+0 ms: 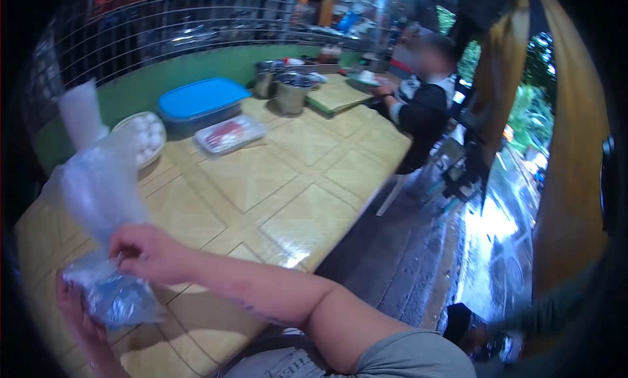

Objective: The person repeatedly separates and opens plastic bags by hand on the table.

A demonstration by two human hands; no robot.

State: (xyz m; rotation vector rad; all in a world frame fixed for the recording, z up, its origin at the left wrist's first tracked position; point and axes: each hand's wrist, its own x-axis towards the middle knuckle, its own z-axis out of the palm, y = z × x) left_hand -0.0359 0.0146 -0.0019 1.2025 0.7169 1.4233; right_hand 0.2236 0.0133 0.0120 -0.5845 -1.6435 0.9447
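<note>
At the lower left of the head view, my left hand (78,309) is closed round the side of a clear plastic bag (121,299) with shiny, bluish contents I cannot make out. My right hand (149,252) has its fingers pinched together at the top of this bag, on what looks like its thin plastic. Just beyond my right hand stands a large, cloudy clear plastic bag (104,181). Whether the two bags are joined cannot be seen. Part of my left hand is hidden behind the plastic.
Along the back of the tiled table (261,181) are a bowl of white eggs (147,137), a blue-lidded tub (203,98), a wrapped tray (230,134), metal pots (291,98) and a yellowish stack (337,95). Another person (425,96) sits at the far end.
</note>
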